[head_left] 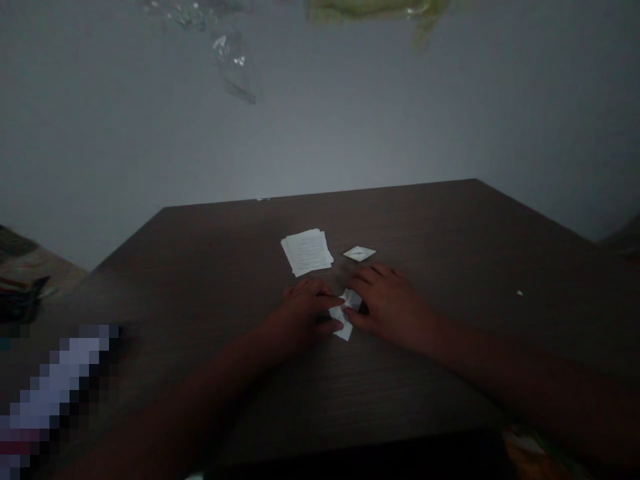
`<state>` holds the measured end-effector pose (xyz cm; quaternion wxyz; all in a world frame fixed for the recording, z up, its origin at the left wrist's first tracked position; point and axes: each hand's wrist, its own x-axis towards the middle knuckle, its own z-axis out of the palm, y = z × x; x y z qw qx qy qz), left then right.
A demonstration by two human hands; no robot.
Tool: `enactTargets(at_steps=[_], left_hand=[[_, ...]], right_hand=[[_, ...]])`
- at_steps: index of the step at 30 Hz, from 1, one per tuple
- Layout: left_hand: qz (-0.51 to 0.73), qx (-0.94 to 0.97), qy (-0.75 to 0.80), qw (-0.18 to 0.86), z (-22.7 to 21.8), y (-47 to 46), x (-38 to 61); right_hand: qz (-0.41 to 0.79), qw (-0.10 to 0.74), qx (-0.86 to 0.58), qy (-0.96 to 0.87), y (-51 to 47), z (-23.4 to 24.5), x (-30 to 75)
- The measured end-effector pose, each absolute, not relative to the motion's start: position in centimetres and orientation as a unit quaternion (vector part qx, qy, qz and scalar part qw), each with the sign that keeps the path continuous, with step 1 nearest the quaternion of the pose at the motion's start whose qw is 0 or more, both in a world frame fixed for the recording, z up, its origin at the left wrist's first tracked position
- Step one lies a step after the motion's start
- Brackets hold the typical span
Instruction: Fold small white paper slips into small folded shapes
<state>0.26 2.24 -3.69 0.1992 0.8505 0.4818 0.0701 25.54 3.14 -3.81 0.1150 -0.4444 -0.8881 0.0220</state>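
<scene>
So far, folded paper diamond (359, 253) is laid just beside paper stack (307, 252) mid-worktop (200, 267); stack is untouched. Paper piece (345, 315) is pinched, nearer front edge, between closed-in fingers of left hand (305, 308) and right hand (387, 303).

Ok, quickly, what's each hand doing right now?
Left hand: closed, pinching the folded white paper at its left side.
Right hand: closed, gripping the same paper at its right side.
</scene>
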Motion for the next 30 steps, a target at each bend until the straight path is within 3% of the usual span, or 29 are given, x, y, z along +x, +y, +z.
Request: enactTargets(at_steps=[30], left_hand=[[0.078,0.830,0.506,0.221,-3.2,2.0,1.0]], right_hand=[[0.108,0.208,-0.471,-0.850,7.1,-5.7,26.6]])
